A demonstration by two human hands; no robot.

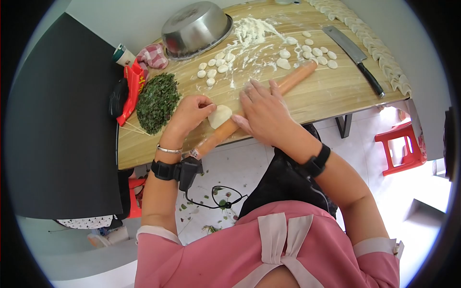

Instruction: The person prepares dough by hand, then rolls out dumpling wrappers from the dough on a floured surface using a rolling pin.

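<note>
A round, flattened dough wrapper (220, 117) lies near the table's front edge. My left hand (193, 114) is closed, thumb and fingertips pinching its left edge. A long wooden rolling pin (294, 79) runs diagonally across the table, its near end sticking out past the front edge and touching the wrapper's lower right side. Flat on top of the pin rests my right hand (264, 109), fingers stretched out over it. Small dough pieces (221, 63) sit beyond my hands, and more dough discs (307, 54) lie around the pin's far end.
Chopped greens (157, 103) are heaped at the left, beside a red packet (132, 91). An upturned metal bowl (194, 29) and loose flour (254, 31) are at the back. A cleaver (348, 45) lies right, near a row of folded dumplings (379, 48). A red stool (398, 149) stands right.
</note>
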